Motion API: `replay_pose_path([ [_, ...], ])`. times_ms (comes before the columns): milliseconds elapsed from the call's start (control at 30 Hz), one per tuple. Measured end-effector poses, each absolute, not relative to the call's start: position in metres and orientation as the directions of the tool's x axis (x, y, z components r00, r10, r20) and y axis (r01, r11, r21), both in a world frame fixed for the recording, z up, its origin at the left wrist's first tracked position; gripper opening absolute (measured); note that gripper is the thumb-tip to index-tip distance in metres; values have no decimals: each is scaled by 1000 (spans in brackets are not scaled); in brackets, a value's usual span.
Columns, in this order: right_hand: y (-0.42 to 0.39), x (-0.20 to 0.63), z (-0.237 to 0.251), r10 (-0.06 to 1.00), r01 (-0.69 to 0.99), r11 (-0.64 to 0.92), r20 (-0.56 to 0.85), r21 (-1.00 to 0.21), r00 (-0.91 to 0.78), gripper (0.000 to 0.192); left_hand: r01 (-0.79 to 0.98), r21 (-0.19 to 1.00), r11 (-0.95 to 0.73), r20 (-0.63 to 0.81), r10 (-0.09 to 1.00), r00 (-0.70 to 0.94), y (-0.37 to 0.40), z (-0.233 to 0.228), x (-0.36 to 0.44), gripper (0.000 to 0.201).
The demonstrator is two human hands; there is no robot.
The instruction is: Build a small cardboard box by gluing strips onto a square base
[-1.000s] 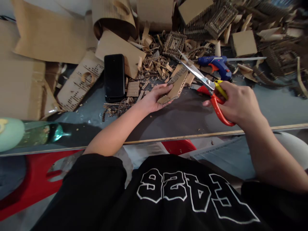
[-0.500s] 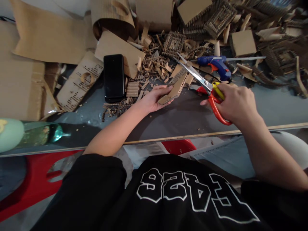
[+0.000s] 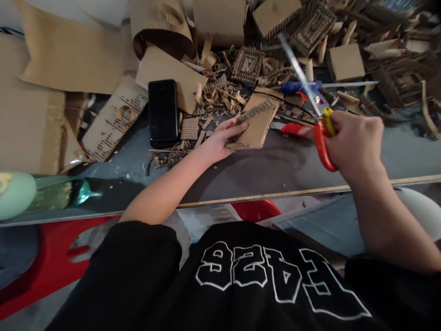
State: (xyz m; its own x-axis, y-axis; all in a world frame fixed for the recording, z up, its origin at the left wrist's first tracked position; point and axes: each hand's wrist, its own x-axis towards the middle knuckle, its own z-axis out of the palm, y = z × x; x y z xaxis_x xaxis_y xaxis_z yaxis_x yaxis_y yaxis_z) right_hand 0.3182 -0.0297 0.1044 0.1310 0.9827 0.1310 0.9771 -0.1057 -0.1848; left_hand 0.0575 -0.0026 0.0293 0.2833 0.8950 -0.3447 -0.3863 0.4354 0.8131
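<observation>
My left hand (image 3: 220,140) presses a flat piece of corrugated cardboard (image 3: 257,126) against the dark table top (image 3: 275,165), thumb on its near edge. My right hand (image 3: 354,142) grips the red and yellow handles of a pair of scissors (image 3: 315,112), lifted off the table to the right of the cardboard. The closed blades point up and away, blurred by motion, above a blue glue gun (image 3: 301,87).
A black phone (image 3: 163,112) lies left of my left hand. Cardboard sheets (image 3: 69,55), boxes and several cut scraps crowd the back of the table. A green glass bottle (image 3: 51,193) lies at the near left edge. A red chair (image 3: 51,262) shows below the table.
My right hand has swung the scissors up and away from the cardboard, blades now closed and pointing upward. The cardboard piece lies flatter under my left hand.
</observation>
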Motion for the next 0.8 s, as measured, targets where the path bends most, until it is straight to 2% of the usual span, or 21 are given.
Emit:
replay_pose_path([
  [100,-21,338,107,957,961,-203,167,-189,235,70,-354,907,226,-149,962,230,2,17,56,59],
  [200,-7,367,103,939,951,-304,148,-58,310,76,-267,963,42,-9,992,123,5,12,53,75],
  [267,2,384,98,929,935,-353,124,19,348,81,-217,975,-49,68,995,79,3,14,53,75],
  [333,9,395,95,921,920,-387,82,61,381,80,-177,981,-73,85,995,57,-1,20,55,65],
  [433,11,397,94,898,897,-439,18,51,439,62,-143,990,-21,23,1000,9,-9,28,60,49],
  [500,4,386,95,899,909,-412,136,-64,416,48,-184,983,23,-30,999,-35,-12,30,64,48],
  [533,-2,378,95,901,931,-330,242,-153,359,44,-229,973,41,-54,997,-51,-13,30,66,49],
  [600,-17,354,91,879,929,-21,436,-368,192,38,-324,943,76,-96,994,-45,-14,28,70,53],
  [633,-25,341,87,891,855,156,444,-495,95,39,-357,929,92,-111,993,-32,-14,26,73,54],
  [667,-32,327,82,922,695,257,386,-671,32,43,-378,920,102,-118,993,-19,-15,24,75,55],
  [700,-38,313,75,957,491,269,289,-829,-36,47,-385,918,100,-113,993,-12,-15,22,77,57],
  [733,-41,302,67,981,363,193,171,-912,-94,51,-379,922,82,-94,996,-12,-17,20,79,59],
  [800,-41,286,51,991,241,101,75,-965,-115,55,-341,940,25,-31,999,-12,-21,16,83,65],
])
